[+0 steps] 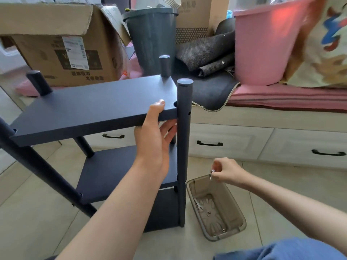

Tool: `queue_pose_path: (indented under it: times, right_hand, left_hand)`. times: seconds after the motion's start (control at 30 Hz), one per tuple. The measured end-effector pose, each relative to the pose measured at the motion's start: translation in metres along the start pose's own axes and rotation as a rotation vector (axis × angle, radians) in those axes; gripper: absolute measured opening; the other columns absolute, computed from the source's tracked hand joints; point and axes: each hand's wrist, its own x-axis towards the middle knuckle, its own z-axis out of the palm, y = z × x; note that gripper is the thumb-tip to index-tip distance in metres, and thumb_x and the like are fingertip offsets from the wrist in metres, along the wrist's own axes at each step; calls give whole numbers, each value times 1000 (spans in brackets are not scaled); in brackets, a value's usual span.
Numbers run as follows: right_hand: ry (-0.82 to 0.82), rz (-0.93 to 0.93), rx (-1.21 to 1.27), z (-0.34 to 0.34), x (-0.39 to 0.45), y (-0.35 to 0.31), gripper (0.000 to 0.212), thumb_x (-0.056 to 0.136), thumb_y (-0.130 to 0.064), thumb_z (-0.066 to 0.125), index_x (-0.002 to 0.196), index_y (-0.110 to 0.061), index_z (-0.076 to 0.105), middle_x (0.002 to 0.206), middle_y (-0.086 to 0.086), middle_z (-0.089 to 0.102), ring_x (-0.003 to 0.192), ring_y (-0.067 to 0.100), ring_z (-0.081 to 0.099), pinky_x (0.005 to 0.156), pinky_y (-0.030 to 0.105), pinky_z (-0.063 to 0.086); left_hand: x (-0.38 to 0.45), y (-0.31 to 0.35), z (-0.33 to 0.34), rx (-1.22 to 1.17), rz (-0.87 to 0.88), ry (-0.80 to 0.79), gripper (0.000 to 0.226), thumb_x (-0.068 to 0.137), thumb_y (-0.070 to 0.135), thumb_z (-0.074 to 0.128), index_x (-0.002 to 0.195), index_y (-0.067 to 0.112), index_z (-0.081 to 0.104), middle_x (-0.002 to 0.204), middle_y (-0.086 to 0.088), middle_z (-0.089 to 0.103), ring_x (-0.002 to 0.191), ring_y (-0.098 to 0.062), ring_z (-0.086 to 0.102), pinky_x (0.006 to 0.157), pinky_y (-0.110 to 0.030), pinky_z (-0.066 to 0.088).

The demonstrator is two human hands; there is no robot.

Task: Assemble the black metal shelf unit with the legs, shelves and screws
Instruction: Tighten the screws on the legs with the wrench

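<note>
The black metal shelf unit stands on the tiled floor. Its top shelf (pixel 90 107) sits between round legs, and the near right leg (pixel 184 147) rises past it with open screw holes. My left hand (pixel 157 136) grips the top shelf's front edge beside that leg, thumb on top and fingers underneath. A middle shelf (pixel 116 177) and a bottom shelf (pixel 163 209) lie below. My right hand (pixel 225 172) pinches a small silver screw (pixel 211 173) above a clear plastic tray (pixel 236 209). The tray holds a small wrench (pixel 198 203) and loose washers.
A white drawer bench (pixel 262 139) with a pink cushion stands behind the unit. On it are a pink bucket (pixel 266 45), a grey bin (pixel 150 38), dark rolled mats (pixel 206 51) and a cardboard box (pixel 62 45). My blue-clad knee (pixel 281 250) is at the bottom right.
</note>
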Motion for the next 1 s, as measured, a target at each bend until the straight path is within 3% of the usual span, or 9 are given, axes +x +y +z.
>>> queue_pose_path:
  times: [0.13, 0.27, 0.4, 0.57, 0.7, 0.9, 1.0]
  right_hand:
    - [96, -172, 196, -58, -31, -70, 4, 80, -4, 65, 80, -7, 63, 67, 6, 71, 60, 17, 68, 60, 31, 55]
    - [381, -297, 516, -94, -62, -123, 11, 82, 6, 65, 78, -2, 59, 66, 13, 69, 57, 18, 64, 56, 30, 53]
    - [569, -358, 805, -107, -88, -158, 16, 81, 9, 61, 74, -4, 58, 61, 7, 65, 57, 19, 61, 57, 29, 52]
    - [592, -379, 949, -92, -110, -176, 7, 72, -9, 64, 74, -8, 58, 63, 6, 67, 59, 19, 63, 61, 33, 54]
    - [570, -404, 905, -82, -114, -178, 8, 71, -6, 62, 75, 0, 58, 64, 10, 67, 59, 19, 64, 62, 29, 53]
    - [514, -427, 804, -79, -114, -173, 12, 81, 7, 66, 78, -1, 59, 69, 9, 71, 59, 18, 67, 59, 25, 55]
    - [468, -462, 761, -80, -118, -171, 12, 85, 13, 62, 82, 3, 59, 75, 10, 74, 60, 22, 70, 58, 27, 57]
  left_hand:
    - [-2, -3, 5, -10, 46, 38, 4, 93, 19, 66, 97, 19, 64, 85, 4, 69, 87, -20, 71, 85, -33, 57]
    - [0, 0, 7, 22, 72, 87, 14, 92, 17, 68, 105, 22, 65, 101, -1, 72, 103, -28, 72, 89, -36, 60]
    - [-2, 4, 9, 31, 42, 127, 12, 90, 18, 71, 101, 22, 67, 92, 3, 73, 87, -18, 74, 74, -25, 60]
    - [-5, 9, 11, 48, -30, 147, 8, 88, 23, 73, 93, 20, 67, 73, 12, 70, 70, -10, 69, 61, -18, 53]
    - [-9, 13, 9, 66, -76, 117, 9, 89, 25, 72, 93, 20, 66, 70, 11, 70, 65, -9, 70, 61, -18, 53]
    - [-21, 20, 1, 139, -135, -21, 9, 89, 33, 70, 95, 27, 68, 88, 10, 77, 82, -12, 76, 80, -29, 51]
    - [-26, 26, -10, 180, -175, -102, 44, 74, 42, 73, 114, 24, 68, 106, 6, 78, 91, -15, 76, 82, -31, 50]
